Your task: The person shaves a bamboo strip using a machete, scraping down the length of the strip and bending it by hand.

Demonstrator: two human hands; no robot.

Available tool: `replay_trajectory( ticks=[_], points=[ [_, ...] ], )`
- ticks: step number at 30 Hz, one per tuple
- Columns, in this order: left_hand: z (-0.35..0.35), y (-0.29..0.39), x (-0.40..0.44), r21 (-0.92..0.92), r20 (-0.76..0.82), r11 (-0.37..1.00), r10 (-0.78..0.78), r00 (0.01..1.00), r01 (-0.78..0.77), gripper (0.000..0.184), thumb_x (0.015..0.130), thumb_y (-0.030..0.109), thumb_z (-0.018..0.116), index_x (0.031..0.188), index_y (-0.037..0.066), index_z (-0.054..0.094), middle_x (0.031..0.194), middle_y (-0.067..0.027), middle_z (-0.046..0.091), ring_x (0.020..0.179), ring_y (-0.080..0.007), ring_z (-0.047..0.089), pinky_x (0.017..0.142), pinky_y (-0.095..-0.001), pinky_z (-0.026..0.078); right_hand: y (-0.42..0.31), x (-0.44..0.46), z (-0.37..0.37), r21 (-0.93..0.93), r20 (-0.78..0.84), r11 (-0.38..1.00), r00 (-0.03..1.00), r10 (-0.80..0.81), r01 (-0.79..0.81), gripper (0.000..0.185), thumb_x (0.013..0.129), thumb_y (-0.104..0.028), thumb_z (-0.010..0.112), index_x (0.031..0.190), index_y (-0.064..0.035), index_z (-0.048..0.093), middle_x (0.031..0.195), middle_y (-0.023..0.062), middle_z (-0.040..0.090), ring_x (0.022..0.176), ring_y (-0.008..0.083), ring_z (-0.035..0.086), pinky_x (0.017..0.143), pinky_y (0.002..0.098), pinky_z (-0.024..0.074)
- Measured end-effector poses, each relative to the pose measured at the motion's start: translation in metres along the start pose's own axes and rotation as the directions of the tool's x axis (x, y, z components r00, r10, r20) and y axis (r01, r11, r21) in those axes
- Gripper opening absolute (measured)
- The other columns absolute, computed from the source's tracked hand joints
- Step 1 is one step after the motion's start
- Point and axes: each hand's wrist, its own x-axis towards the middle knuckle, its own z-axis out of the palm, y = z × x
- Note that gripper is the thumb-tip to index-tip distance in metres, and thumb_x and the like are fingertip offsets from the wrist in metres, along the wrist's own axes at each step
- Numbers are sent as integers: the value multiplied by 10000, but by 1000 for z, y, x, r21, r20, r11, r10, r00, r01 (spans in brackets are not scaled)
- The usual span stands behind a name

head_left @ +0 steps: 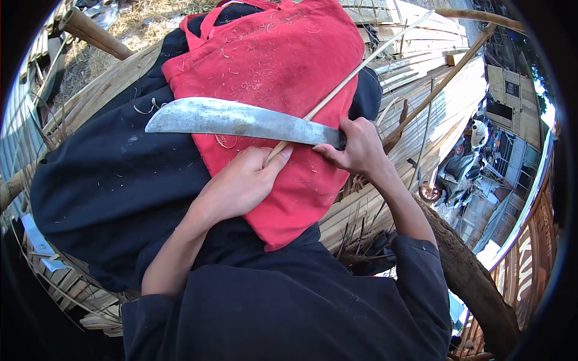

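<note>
Red cloth (259,66) covers part of the black clothing (114,186) on the person's legs. Above it, the stick (367,67) slants from the left hand (244,180) away to the far right, its far end beyond the cloth. The left hand pinches it between thumb and fingers; the right hand (359,144) is wrapped round the knife (211,117), which crosses over the stick, tip pointing left.

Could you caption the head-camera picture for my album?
Over a red cloth strewn with shavings, the right hand holds a machete across a thin stick gripped by the left hand.
</note>
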Motion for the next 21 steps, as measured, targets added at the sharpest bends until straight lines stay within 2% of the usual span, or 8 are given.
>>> replay_trajectory(
  ticks=[4,7,10,11,14,15,21],
  points=[
    [-10,0,-26,-12,45,993,-113,993,114,482,1072,337,447,743,-15,463,564,-6,350,546,-72,338,495,-346,327,4,-1,6,35,-67,999,998,12,-10,669,724,-609,787,635,20,576,539,204,550,516,394,600,515,453,480],
    [-7,-5,-49,-18,8,989,-150,989,150,460,1073,329,453,737,16,424,585,24,324,564,-56,312,494,-328,312,2,-1,3,24,-3,999,1000,-25,25,665,733,-605,779,643,23,580,545,206,551,528,400,599,525,455,477],
    [-17,-3,-81,-68,50,961,-266,963,269,443,1071,319,462,733,36,422,606,55,317,570,-47,299,496,-306,301,4,-2,4,79,-27,996,999,47,-44,664,735,-601,777,649,27,582,548,209,551,539,404,600,533,457,477],
    [-16,-3,-92,-69,25,945,-319,947,320,435,1070,317,465,727,54,421,618,77,325,575,-41,290,501,-284,289,4,-2,3,75,15,996,999,38,-39,665,737,-604,774,649,27,582,552,213,552,540,405,600,532,458,478],
    [-19,-20,-120,-157,58,897,-409,911,412,440,1069,312,469,709,63,427,608,76,339,575,-43,293,507,-273,283,5,-3,3,26,-25,999,999,-24,25,667,735,-613,772,648,21,584,545,210,551,540,403,603,533,460,481],
    [-21,-28,-130,-135,58,906,-397,916,401,443,1068,310,472,702,65,427,606,76,343,573,-43,298,508,-271,284,5,-4,5,59,-46,998,999,22,-20,673,730,-624,772,643,16,585,534,202,550,533,395,605,531,458,484],
    [-22,-64,-195,-105,13,907,-409,913,408,442,1059,290,503,678,81,422,599,77,363,553,-38,321,503,-256,286,4,-5,-2,-36,-19,999,999,-27,26,680,741,-632,763,637,17,587,536,200,557,536,391,616,539,450,496]
  ],
)
